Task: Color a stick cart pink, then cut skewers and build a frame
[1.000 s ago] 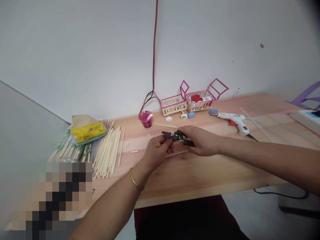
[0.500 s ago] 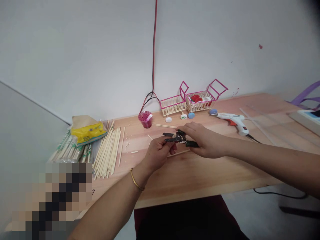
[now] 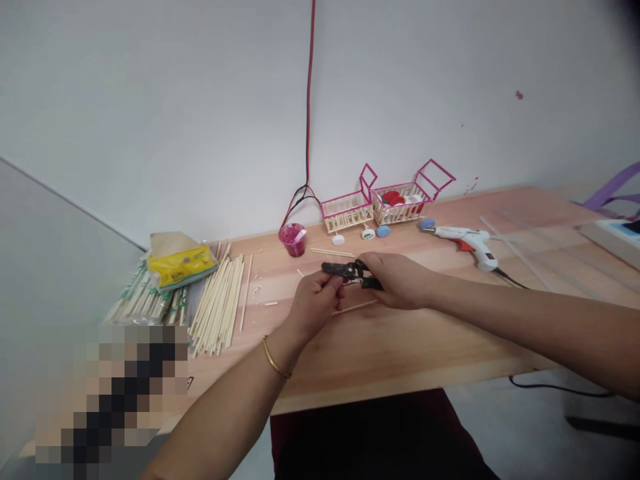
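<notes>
My right hand (image 3: 397, 280) is wrapped round the dark handles of a pair of pliers (image 3: 350, 270), whose jaws point left and look closed. Just under the jaws, my left hand (image 3: 317, 297) is pinched, its fingertips close to the tool; what they hold is too small to make out. A thin wooden stick (image 3: 356, 307) lies on the table beneath the hands. Behind them are two more thin sticks (image 3: 332, 253) on the tabletop, and a short cut piece (image 3: 271, 303) rests to the left.
Loose sticks (image 3: 219, 310) lie left, beside bagged sticks and a yellow packet (image 3: 181, 267). Behind stand a pink cup (image 3: 293, 240) and two small stick carts (image 3: 347, 212) with bottle-cap wheels. A glue gun (image 3: 470, 243) lies right. A pixelated area covers the lower left.
The pliers' jaws have gone from spread apart to closed. My right hand has moved slightly left and its grip on the handles has tightened.
</notes>
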Tool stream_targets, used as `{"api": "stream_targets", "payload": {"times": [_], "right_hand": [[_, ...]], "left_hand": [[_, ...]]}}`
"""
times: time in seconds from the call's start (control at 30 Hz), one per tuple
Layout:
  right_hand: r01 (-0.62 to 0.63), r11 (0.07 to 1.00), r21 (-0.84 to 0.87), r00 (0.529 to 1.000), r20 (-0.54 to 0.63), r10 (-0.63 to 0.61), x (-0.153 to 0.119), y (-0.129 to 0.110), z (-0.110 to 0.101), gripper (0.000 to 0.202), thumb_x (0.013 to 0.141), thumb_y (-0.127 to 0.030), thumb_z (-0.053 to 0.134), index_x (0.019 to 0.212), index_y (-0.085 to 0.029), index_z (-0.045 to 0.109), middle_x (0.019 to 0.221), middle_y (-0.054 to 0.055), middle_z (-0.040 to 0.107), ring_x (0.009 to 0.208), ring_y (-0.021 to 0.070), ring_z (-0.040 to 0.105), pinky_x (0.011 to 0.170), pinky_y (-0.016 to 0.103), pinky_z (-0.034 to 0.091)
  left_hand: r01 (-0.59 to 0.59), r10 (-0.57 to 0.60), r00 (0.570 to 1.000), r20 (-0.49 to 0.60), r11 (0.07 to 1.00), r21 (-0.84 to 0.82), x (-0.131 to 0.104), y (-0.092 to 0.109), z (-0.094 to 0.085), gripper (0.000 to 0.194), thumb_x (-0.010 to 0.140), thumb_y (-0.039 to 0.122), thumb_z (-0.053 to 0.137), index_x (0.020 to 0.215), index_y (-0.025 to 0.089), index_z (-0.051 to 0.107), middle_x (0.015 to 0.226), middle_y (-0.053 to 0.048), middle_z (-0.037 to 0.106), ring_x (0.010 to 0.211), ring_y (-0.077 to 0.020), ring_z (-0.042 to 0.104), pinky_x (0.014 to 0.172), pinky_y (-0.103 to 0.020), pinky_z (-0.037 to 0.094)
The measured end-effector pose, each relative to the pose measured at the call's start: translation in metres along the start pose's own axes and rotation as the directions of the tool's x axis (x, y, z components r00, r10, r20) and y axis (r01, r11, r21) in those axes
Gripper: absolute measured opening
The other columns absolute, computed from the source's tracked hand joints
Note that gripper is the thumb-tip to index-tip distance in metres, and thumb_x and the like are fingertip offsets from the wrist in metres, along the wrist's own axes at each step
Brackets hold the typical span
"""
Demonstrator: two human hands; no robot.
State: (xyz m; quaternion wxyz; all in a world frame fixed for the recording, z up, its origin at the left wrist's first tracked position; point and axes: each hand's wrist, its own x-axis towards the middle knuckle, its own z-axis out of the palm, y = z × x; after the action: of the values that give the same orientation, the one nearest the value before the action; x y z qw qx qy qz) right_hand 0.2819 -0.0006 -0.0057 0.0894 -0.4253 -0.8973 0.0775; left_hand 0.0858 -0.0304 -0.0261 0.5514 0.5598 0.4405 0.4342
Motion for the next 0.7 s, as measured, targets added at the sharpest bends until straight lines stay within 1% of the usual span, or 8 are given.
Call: {"api": "stream_targets", "payload": {"times": [0.1,0.2,0.3,0.4,0.5,0.6,0.67,0.7], "right_hand": [[-0.041,0.999,0.031,0.999,0.024,0.041,0.0,0.001,-0.002,0.03,0.073,-0.023,0.055,0.101,-0.014,0.049,0.095,0.014,0.063,0.083,0.0249,0.06,0.066,0.03,0.041],[-0.075,0.989,0.125,0.997,-0.005,0.077,0.001,0.007,-0.011,0.023,0.075,-0.02,0.051,0.097,-0.017,0.048,0.089,0.009,0.063,0.076,0.0202,0.058,0.062,0.026,0.04],[-0.156,0.984,0.087,0.987,-0.03,0.159,-0.001,0.022,-0.024,0.021,0.076,-0.021,0.049,0.096,-0.017,0.048,0.085,0.007,0.061,0.073,0.0193,0.057,0.061,0.027,0.04],[-0.179,0.981,-0.073,0.982,0.043,0.183,-0.014,0.045,-0.029,0.03,0.076,-0.032,0.052,0.102,-0.017,0.052,0.096,0.012,0.062,0.085,0.0259,0.058,0.071,0.034,0.042],[-0.293,0.934,-0.204,0.95,0.049,0.309,-0.035,0.064,-0.023,0.046,0.078,-0.042,0.052,0.115,-0.015,0.051,0.11,0.017,0.06,0.098,0.0335,0.056,0.078,0.043,0.042],[-0.43,0.846,-0.315,0.896,-0.03,0.444,-0.053,0.075,-0.015,0.059,0.079,-0.05,0.049,0.126,-0.013,0.047,0.119,0.021,0.056,0.107,0.0406,0.052,0.087,0.051,0.036],[-0.486,0.798,-0.356,0.868,-0.089,0.489,-0.059,0.078,-0.013,0.063,0.08,-0.053,0.046,0.128,-0.012,0.046,0.116,0.023,0.057,0.108,0.0425,0.051,0.089,0.054,0.033],[-0.498,0.787,-0.363,0.862,-0.111,0.494,-0.06,0.079,-0.013,0.063,0.081,-0.054,0.046,0.128,-0.012,0.046,0.115,0.024,0.058,0.108,0.0431,0.05,0.089,0.055,0.032]], "left_hand": [[-0.017,0.017,1.0,0.025,1.0,-0.017,-0.002,0.003,0.003,0.024,0.082,0.036,0.057,0.079,0.013,0.063,0.059,0.003,0.052,0.044,-0.006,0.047,0.044,-0.02,0.038],[-0.046,0.049,0.997,0.052,0.998,-0.043,-0.002,0.006,0.003,0.025,0.082,0.036,0.058,0.079,0.012,0.063,0.06,0.002,0.054,0.048,-0.0056,0.049,0.048,-0.019,0.041],[0.007,0.001,0.998,0.064,0.991,-0.131,-0.002,0.008,0.001,0.024,0.082,0.036,0.06,0.081,0.012,0.063,0.065,0.001,0.057,0.052,-0.0064,0.054,0.055,-0.021,0.047],[0.054,-0.035,0.996,0.08,0.967,-0.248,-0.002,0.009,0.0,0.025,0.079,0.035,0.064,0.084,0.011,0.063,0.071,-0.002,0.061,0.061,-0.0098,0.061,0.066,-0.027,0.053],[0.065,-0.047,0.997,0.066,0.952,-0.299,-0.001,0.01,0.0,0.024,0.075,0.033,0.068,0.085,0.011,0.064,0.075,-0.003,0.063,0.069,-0.0132,0.065,0.075,-0.033,0.055],[0.055,-0.061,0.998,-0.011,0.952,-0.301,0.001,0.009,-0.001,0.024,0.073,0.031,0.071,0.085,0.012,0.065,0.076,-0.002,0.064,0.071,-0.0138,0.067,0.078,-0.034,0.055],[0.062,-0.079,0.996,-0.045,0.949,-0.309,0.003,0.007,-0.002,0.024,0.072,0.031,0.071,0.086,0.012,0.065,0.073,-0.002,0.065,0.071,-0.0135,0.066,0.078,-0.033,0.054],[0.067,-0.088,0.995,-0.052,0.947,-0.314,0.004,0.006,-0.003,0.025,0.072,0.031,0.071,0.086,0.012,0.065,0.071,-0.002,0.065,0.07,-0.0132,0.066,0.078,-0.032,0.053]]}}
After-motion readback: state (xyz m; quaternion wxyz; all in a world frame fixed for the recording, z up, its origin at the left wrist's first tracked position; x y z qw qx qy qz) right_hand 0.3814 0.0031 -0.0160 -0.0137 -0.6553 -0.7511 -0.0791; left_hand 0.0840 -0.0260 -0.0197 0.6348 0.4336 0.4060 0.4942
